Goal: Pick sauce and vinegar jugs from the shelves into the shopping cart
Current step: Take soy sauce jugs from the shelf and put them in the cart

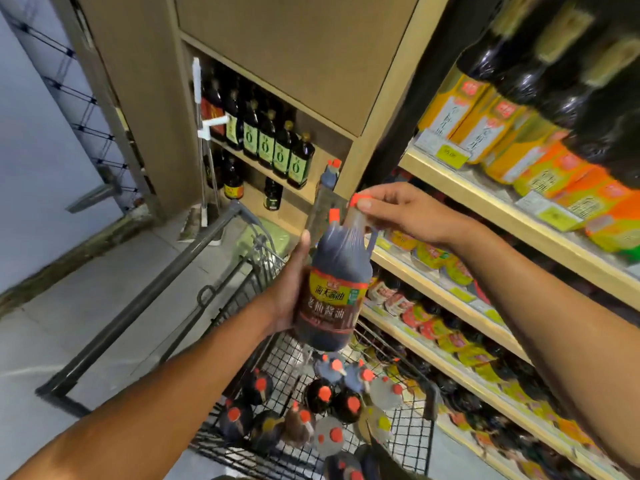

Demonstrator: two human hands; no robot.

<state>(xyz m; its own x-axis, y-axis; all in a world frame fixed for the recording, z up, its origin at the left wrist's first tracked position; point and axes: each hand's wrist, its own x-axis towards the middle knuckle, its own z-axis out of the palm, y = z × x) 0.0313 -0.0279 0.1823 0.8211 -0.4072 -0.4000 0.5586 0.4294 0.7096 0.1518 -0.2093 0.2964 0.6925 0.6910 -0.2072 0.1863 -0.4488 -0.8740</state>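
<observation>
The right grip (pixel 398 211) pinches the orange-capped neck of the dark sauce jug (pixel 337 271). Just below and left of it, the left grip (pixel 291 289) wraps the jug's labelled body. Beneath both grips the shopping cart (pixel 408 441) holds a crowd of capped jugs (pixel 325 393), and the shelves (pixel 460 188) run off to the right grip's right. The risk, I judge, is that the jug tips if it is set down on those caps rather than in a gap. The pinch at the neck alone could also slip if the left grip releases early.
</observation>
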